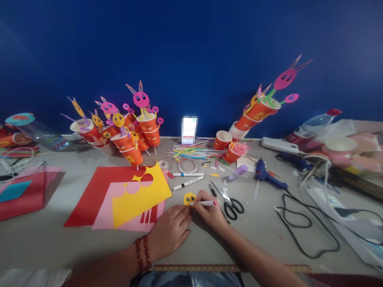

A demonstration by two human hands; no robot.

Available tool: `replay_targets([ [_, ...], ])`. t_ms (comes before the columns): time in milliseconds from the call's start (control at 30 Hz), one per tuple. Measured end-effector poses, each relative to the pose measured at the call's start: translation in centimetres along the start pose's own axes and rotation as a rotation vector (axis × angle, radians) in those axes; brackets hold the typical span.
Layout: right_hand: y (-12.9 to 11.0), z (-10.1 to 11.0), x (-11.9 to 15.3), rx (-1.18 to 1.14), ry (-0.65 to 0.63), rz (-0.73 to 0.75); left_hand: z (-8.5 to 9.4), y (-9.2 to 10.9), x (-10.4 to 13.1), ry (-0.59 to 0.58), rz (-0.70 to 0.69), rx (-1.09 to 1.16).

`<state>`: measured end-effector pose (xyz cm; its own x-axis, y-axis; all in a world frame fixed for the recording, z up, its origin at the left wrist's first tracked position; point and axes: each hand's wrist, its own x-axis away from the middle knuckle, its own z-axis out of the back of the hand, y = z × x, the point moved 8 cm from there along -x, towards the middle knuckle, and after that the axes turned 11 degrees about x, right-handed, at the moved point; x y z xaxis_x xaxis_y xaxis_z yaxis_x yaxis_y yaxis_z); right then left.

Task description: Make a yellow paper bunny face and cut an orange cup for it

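A small yellow paper disc (188,195) with two dark eye shapes lies on the table in front of me. My left hand (171,229) rests flat, fingers stretched out and tips at the disc's lower edge. A white marker with a red-pink end (207,203) is gripped in my right hand (211,211), its tip by the disc and partly hidden by my fingers. Just right of that hand are black-handled scissors (233,207) and a dark slim tool that looks like a craft knife (216,195). Two more white markers (188,182) lie beyond the disc.
Yellow paper with round cut-outs (140,203) overlaps pink and red sheets (92,195). Decorated red cups (131,155) stand at the back left, others (223,139) at the back right. A blue glue gun (266,173), its black cord (299,247) and a purple glue stick (237,173) lie to the right.
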<state>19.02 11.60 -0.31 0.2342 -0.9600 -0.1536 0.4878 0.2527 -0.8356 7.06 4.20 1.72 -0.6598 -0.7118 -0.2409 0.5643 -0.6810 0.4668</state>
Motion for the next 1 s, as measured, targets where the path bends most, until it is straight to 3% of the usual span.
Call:
replay_targets([
  [500, 0.51, -0.39, 0.06, 0.041, -0.013, 0.002, -0.34, 0.1, 0.14, -0.004, -0.022, -0.036],
  [733, 0.7, 0.05, 0.06, -0.038, 0.059, 0.004, -0.41, 0.04, -0.09, -0.026, -0.013, -0.053],
  [1000, 0.49, -0.35, 0.06, -0.023, -0.007, 0.001, -0.28, 0.15, 0.02, -0.017, -0.022, -0.054],
])
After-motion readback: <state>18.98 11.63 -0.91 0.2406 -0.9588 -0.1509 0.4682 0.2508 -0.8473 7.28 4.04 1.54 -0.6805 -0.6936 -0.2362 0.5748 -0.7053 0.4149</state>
